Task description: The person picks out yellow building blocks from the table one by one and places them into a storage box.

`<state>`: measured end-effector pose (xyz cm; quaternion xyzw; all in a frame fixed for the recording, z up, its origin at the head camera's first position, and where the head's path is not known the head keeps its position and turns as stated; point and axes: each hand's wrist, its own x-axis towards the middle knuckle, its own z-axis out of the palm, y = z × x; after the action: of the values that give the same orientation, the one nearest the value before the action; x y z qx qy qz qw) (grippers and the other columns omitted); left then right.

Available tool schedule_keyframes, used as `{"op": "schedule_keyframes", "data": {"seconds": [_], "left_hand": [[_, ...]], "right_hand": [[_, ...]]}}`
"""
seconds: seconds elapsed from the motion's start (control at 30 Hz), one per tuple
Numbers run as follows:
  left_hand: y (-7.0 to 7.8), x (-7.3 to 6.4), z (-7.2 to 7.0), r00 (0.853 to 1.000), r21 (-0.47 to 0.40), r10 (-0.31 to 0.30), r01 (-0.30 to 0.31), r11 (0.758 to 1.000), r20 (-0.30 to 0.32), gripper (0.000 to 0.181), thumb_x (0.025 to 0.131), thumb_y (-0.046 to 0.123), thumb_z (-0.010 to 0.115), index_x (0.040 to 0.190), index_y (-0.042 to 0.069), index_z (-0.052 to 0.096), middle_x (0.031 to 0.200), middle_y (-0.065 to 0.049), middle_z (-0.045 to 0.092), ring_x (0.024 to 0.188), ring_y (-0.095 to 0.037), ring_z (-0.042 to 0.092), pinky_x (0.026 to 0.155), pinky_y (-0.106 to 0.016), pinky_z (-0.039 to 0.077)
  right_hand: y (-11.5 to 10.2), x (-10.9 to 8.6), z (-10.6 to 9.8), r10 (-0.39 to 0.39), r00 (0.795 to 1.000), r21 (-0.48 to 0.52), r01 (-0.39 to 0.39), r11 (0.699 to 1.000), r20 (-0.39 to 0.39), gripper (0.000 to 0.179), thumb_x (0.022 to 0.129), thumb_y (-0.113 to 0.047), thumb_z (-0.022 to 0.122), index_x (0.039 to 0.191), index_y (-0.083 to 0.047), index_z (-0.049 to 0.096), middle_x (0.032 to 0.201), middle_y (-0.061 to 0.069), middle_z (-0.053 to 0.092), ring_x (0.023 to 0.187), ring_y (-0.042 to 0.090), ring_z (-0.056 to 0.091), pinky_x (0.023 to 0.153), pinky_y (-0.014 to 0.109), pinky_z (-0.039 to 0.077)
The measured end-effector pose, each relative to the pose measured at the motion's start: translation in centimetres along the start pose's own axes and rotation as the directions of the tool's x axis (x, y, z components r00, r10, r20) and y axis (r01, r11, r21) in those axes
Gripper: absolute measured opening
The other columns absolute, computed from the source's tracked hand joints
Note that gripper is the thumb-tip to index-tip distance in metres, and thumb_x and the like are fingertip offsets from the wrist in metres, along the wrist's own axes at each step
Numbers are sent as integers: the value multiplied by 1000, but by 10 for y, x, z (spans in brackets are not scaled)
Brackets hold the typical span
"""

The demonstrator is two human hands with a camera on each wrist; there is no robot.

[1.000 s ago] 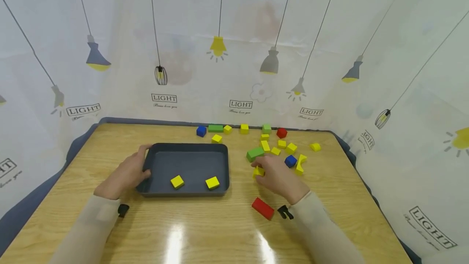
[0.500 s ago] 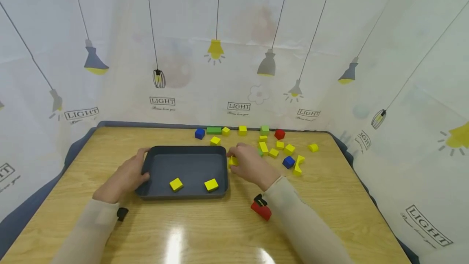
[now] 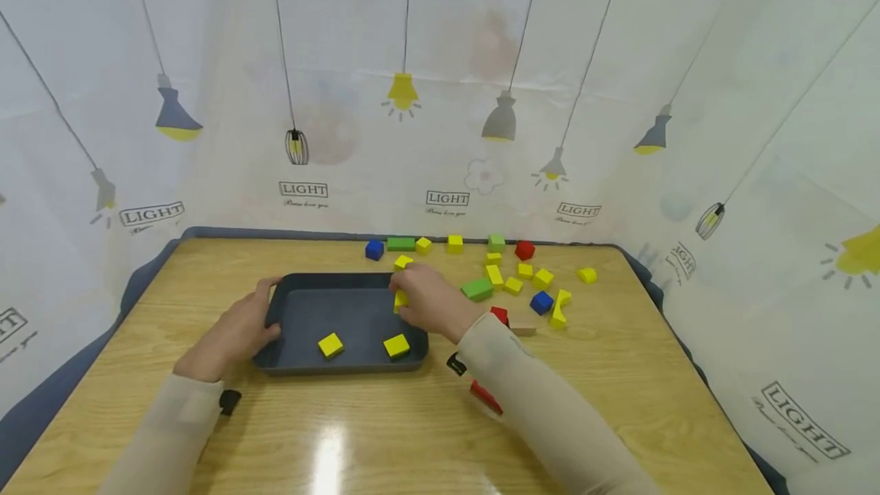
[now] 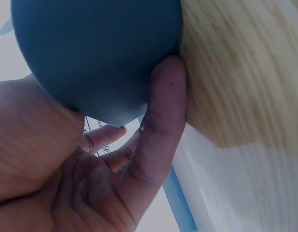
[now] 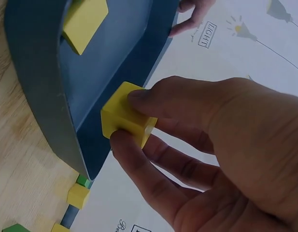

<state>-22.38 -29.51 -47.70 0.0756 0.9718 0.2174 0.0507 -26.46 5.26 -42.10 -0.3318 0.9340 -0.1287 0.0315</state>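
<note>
A dark grey rectangular tray (image 3: pixel 296 315) lies on the wooden table, with two yellow blocks (image 3: pixel 331 345) on its floor near the front side. My left hand (image 3: pixel 227 334) grips the tray's left end, thumb and fingers around its wall; in the left wrist view the thumb (image 4: pixel 168 96) presses against the tray's side. Over the right rear part of the tray, my right hand (image 3: pixel 435 302) pinches another yellow block (image 5: pixel 122 113) between thumb and fingers. In the head view the hand covers most of that block.
Many blocks lie right of and behind the tray, among them a green block (image 3: pixel 477 289), a blue block (image 3: pixel 541 302) and a yellow arch-shaped one (image 3: pixel 561 308). Partly under the right sleeve show a red block (image 3: pixel 486 396) and a plain wooden piece (image 3: pixel 524 331). Printed cloth surrounds the table.
My right hand has carried the yellow block left, from beside the green block to above the tray's right side. My left hand keeps its grip on the tray.
</note>
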Motion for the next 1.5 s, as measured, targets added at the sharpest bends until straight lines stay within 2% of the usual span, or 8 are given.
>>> {"op": "schedule_keyframes", "data": {"seconds": [0.23,0.53,0.7,0.93,1.2,1.5], "left_hand": [[1,-3,1,999,-10,29,-30,1000,-30,88,105,-2,78,173,-14,24,154,-51,58,131,-62,71,102,-67,63],[1,-4,0,999,-6,35,-35,999,-35,90,104,-2,80,173,-14,24,150,-51,60,126,-61,73,98,-65,63],[2,-3,-1,999,-9,32,-33,999,-30,90,104,-1,80,173,-14,24,150,-52,60,124,-59,74,96,-64,64],[1,-3,0,1000,-12,9,-9,1000,-10,90,105,0,78,174,-12,22,154,-52,57,128,-61,72,101,-66,63],[3,-2,0,1000,-6,2,-2,1000,-7,90,105,0,78,175,-12,22,155,-52,57,128,-62,72,101,-66,63],[2,-1,1,1000,-10,-6,6,1000,-13,91,105,0,79,175,-11,22,157,-52,55,129,-61,72,100,-65,63]], "right_hand": [[-5,13,3,-17,999,-33,18,999,49,37,104,-7,87,140,-3,82,135,11,85,124,27,78,108,37,67],[-9,18,5,29,995,-24,-27,999,97,43,103,-6,87,146,-5,80,143,10,82,130,26,79,108,37,67],[-6,15,3,23,996,-3,-23,1000,87,43,103,-5,87,146,-5,79,144,11,81,130,27,78,111,38,66],[3,10,1,23,999,7,-24,1000,49,41,103,-5,85,144,-6,80,144,12,79,131,28,75,110,39,66],[20,0,-7,71,997,21,-70,997,-15,41,104,-9,87,145,-6,79,143,16,76,126,31,71,112,46,63],[57,-20,-19,159,986,27,-157,987,-50,47,104,-14,89,148,-8,77,143,17,74,118,32,73,108,47,65]]}}
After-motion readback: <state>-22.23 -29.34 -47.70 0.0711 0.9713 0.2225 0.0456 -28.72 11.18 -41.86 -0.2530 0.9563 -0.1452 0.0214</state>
